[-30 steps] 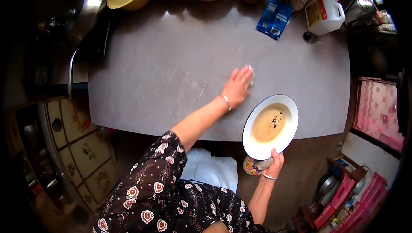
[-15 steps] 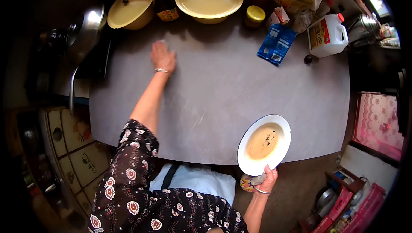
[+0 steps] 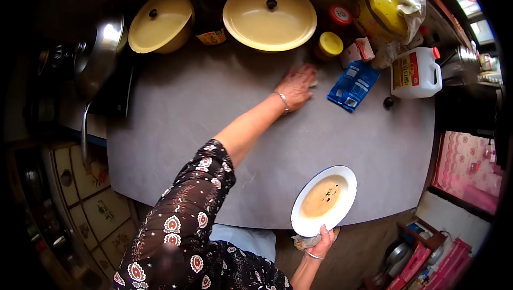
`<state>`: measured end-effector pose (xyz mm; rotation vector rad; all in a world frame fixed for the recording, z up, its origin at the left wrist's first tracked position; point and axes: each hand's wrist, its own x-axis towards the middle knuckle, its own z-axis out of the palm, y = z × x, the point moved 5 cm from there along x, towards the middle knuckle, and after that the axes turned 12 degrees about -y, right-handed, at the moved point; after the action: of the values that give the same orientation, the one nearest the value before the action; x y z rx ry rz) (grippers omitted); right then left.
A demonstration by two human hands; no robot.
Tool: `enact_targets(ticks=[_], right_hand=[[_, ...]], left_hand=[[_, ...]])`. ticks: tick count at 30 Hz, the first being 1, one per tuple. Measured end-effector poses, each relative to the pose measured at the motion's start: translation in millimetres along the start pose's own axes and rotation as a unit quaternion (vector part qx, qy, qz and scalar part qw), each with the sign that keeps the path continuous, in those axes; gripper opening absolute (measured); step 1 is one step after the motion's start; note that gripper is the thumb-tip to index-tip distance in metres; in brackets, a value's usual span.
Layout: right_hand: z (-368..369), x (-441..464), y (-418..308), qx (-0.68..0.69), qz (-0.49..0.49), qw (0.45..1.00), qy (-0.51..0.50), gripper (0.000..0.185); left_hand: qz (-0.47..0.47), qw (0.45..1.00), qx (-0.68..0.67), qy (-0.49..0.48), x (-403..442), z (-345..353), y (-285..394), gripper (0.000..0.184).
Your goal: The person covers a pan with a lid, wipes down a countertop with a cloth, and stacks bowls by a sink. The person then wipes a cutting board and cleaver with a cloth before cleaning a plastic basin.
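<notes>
White plate (image 3: 348, 196) tilts, gripped at its rim by the right hand (image 3: 321, 244) | left arm (image 3: 248, 128) outstretched, left hand (image 3: 297, 88) palm-down on grey table (image 3: 278, 167) | left grip hidden, cannot tell.

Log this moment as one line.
left hand: on grey table, near blue packet | right hand: holding white-rimmed dish with dark specks

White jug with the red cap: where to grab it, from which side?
Probably by the handle of the white jug, coming from its right and near side: the jug looks upright and its loop juts right, away from the blue packet on its left.
</notes>
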<state>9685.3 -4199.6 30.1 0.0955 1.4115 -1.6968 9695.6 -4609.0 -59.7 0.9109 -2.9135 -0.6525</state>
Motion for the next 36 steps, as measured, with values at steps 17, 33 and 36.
enact_targets(ticks=[17,33,36], right_hand=[[9.7,-5.2,13.5,-0.023,0.009,1.0,0.009,0.038],[21.2,-31.1,21.7,-0.045,-0.017,0.999,0.007,0.045],[23.0,-30.3,25.3,-0.041,-0.014,0.999,0.013,0.045]], left_hand=[[-0.151,0.972,0.002,0.179,-74.6,-65.5,-145.5,0.047],[-0.209,0.976,0.049,0.039,-100.5,-77.5,-207.0,0.055],[-0.207,0.977,0.018,0.04,-85.2,-86.1,-227.0,0.055]])
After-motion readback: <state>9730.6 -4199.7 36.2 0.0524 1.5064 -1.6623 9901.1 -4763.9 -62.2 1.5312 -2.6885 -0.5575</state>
